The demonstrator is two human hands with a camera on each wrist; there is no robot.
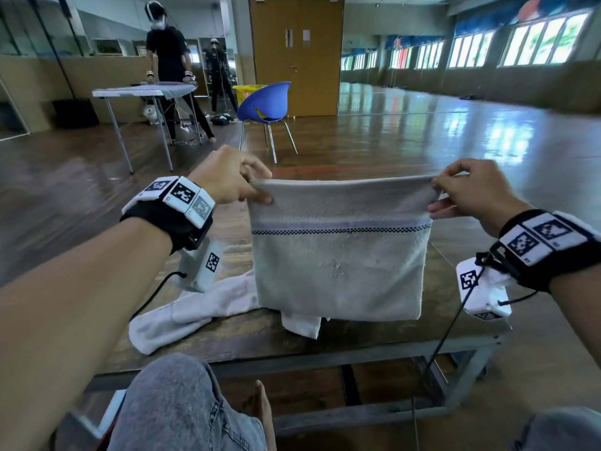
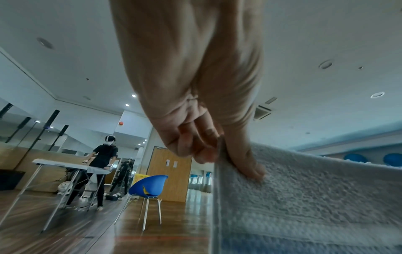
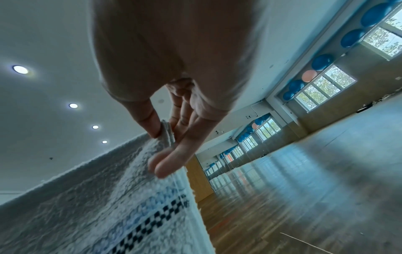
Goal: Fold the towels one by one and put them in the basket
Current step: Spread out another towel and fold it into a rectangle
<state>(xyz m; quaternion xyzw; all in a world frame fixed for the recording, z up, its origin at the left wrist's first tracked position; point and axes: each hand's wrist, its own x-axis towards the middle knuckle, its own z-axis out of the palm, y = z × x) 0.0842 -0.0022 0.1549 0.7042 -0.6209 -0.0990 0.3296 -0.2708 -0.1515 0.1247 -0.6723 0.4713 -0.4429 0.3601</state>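
A grey towel (image 1: 338, 265) with a blue stripe and a black checked band hangs folded in the air above the low wooden table (image 1: 383, 336). My left hand (image 1: 257, 190) pinches its top left corner (image 2: 219, 154). At the top right corner (image 3: 166, 133), my right hand (image 1: 434, 198) pinches the doubled edge between thumb and fingers. A white towel (image 1: 182, 310) lies crumpled on the table behind and below the hanging one, partly hidden by it. No basket for my towels shows beside the table.
A blue chair (image 1: 268, 104) stands on the wooden floor beyond the table, with a yellow basket (image 1: 247, 92) behind it. Another person (image 1: 169, 53) works at a folding table (image 1: 143, 91) at the far left. My knee (image 1: 182, 405) is under the table's near edge.
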